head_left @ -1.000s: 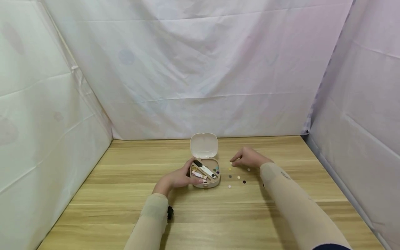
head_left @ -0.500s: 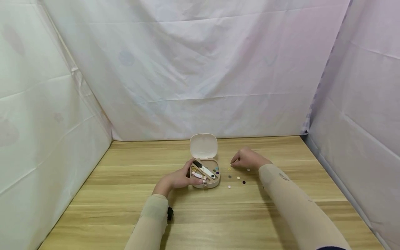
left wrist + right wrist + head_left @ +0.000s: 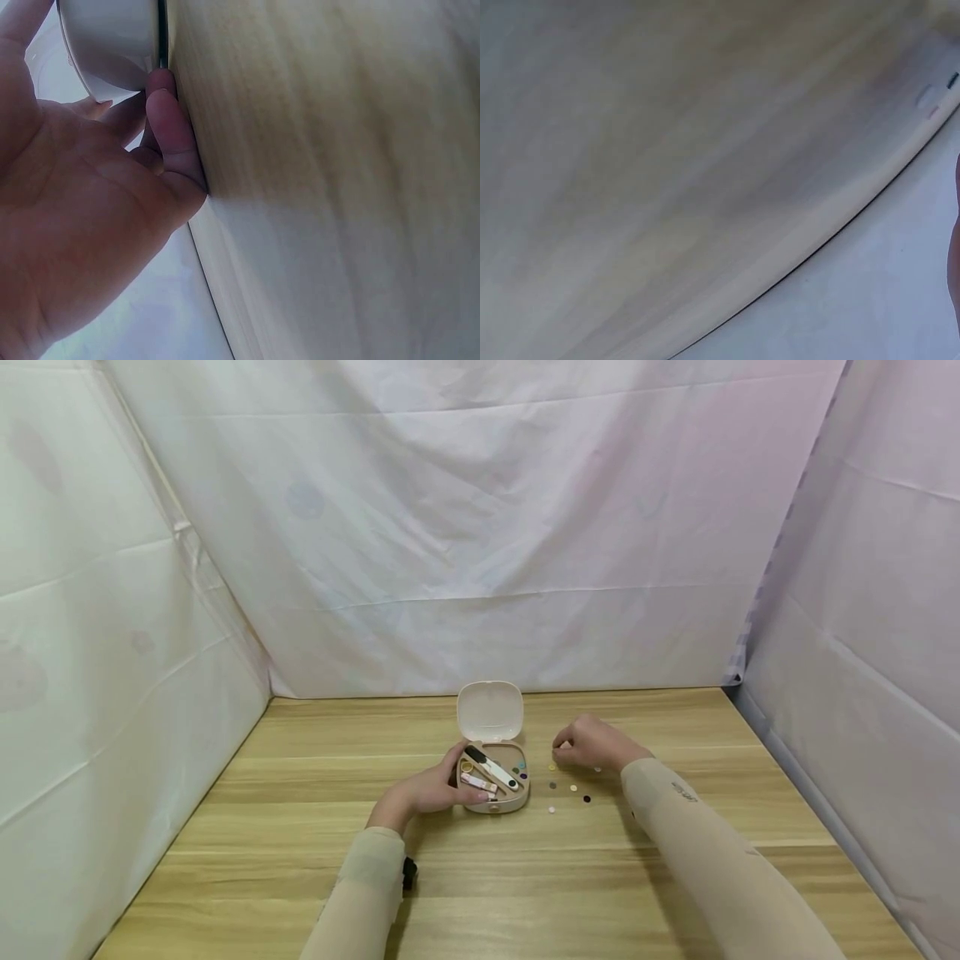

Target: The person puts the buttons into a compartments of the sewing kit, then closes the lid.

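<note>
A small cream sewing box [image 3: 516, 803] stands on the table with its lid [image 3: 490, 710] raised. My left hand [image 3: 429, 787] grips its left side, thumb over the front rim; in the left wrist view, the fingers [image 3: 171, 124] lie against the box wall [image 3: 120, 45]. Inside are a white tool with a black end [image 3: 495, 770], a pale printed strip [image 3: 478, 782], a yellow ring [image 3: 467, 767] and several small buttons [image 3: 522, 766]. To the right, my right hand [image 3: 597, 743] has its fingertips pinched together on a small pale button [image 3: 566, 745], mostly hidden by the fingers.
Several loose buttons lie between the box and the right arm: yellow [image 3: 552, 767], grey [image 3: 552, 785], cream [image 3: 573, 788], black [image 3: 587, 799], pale pink [image 3: 551, 810] and white [image 3: 597, 769]. White cloth [image 3: 390, 552] hangs around the wooden table [image 3: 525, 893].
The pale button by my right fingertips has left the table and sits between the fingers, which have curled in. My left hand and the box have stayed in place.
</note>
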Demonstrator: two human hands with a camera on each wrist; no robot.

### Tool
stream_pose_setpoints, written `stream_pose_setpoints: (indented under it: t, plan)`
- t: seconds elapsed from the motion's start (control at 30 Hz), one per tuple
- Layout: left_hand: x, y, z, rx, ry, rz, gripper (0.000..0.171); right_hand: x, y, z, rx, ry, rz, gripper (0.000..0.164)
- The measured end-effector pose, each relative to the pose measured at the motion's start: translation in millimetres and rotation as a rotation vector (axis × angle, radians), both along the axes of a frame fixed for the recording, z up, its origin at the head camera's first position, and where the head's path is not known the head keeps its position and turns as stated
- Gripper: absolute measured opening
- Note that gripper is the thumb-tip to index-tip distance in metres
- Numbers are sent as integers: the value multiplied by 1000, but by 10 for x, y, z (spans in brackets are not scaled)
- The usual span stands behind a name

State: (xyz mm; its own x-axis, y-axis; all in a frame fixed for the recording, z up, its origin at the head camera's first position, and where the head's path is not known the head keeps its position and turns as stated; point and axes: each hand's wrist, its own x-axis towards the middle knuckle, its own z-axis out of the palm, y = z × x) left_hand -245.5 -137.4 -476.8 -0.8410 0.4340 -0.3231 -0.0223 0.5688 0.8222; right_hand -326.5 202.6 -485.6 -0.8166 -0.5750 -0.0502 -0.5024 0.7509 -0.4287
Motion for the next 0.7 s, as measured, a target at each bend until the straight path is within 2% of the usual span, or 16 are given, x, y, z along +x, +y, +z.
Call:
stream_pose_setpoints:
  t: [0.07,0.33,0.7]
  plan:
    - [3,3,5,3,0,3,113,-1,-11,32,-25,5,-12,18]
    - [-6,2,-20,-12,-6,10,114,-7,-104,183,-81,58,42,19]
    - [-12,-1,-33,-9,-2,9,114,38,-361,351,-94,92,131,20]
